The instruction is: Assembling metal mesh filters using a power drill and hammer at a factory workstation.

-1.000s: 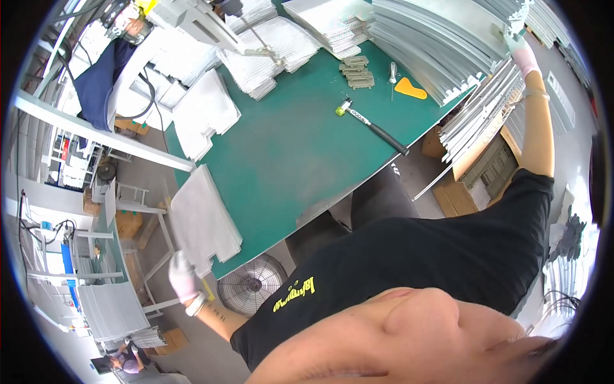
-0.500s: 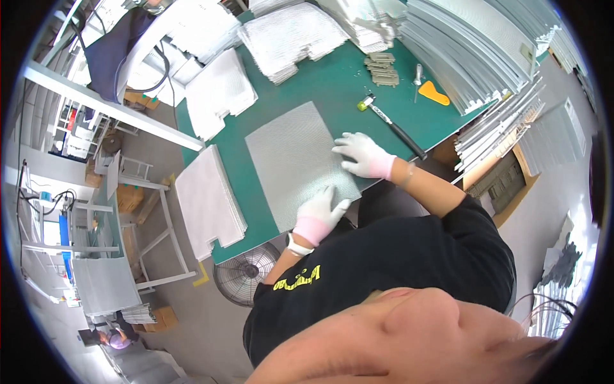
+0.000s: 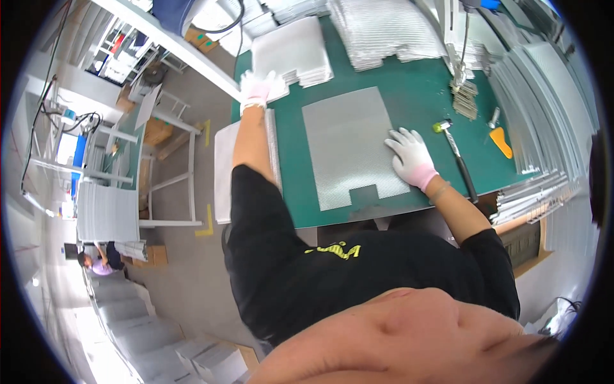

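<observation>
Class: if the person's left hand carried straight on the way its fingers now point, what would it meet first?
Probably the stack of grey mesh sheets by the mat's far-left corner; the left hand already reaches its near edge, though depth is unclear.

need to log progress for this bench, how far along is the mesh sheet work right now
Done: one notched mesh sheet lies flat on the green mat, and the right hand presses its edge. In hand: the left hand reaches out to a stack of sheets at the mat's far left. Left: that stack and the bigger pile behind are untouched, and the mallet lies idle.
</observation>
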`<act>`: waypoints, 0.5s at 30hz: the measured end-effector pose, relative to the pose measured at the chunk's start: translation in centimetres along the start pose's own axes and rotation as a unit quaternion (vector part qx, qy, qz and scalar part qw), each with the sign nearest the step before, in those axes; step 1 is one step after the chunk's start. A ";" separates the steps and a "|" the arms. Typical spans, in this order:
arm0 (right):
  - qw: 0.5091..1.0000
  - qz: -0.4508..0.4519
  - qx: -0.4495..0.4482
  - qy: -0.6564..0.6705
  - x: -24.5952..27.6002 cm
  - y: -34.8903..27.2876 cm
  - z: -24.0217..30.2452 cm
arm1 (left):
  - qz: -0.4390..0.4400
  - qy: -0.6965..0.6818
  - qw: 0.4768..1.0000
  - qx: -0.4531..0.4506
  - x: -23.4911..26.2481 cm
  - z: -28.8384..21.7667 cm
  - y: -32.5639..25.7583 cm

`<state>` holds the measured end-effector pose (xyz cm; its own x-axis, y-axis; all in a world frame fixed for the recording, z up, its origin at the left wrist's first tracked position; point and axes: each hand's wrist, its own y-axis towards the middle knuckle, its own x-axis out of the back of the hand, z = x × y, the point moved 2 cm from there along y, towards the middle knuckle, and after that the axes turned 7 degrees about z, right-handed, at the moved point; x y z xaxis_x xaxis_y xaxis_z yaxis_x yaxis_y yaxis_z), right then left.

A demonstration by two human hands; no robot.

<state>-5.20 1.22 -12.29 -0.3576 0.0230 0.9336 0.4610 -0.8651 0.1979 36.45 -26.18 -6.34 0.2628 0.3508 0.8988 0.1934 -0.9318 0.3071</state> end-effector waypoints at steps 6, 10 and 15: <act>0.999 0.022 -0.042 0.003 -0.3 -0.1 -0.3 | 0.207 0.058 0.956 0.201 -2.7 -3.5 1.3; 0.999 0.027 -0.047 0.002 -0.3 0.0 -0.4 | 0.214 0.085 0.953 0.196 -1.2 -3.6 1.5; 0.999 0.025 -0.032 0.004 -0.1 0.5 -0.2 | 0.213 0.026 0.963 0.166 -0.5 -1.2 3.5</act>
<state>-5.09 0.64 -12.38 -0.3417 -0.0250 0.9395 0.4258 -0.8953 0.1310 35.87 -29.70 -5.29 0.3392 -0.0689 0.9382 0.3724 -0.9060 -0.2011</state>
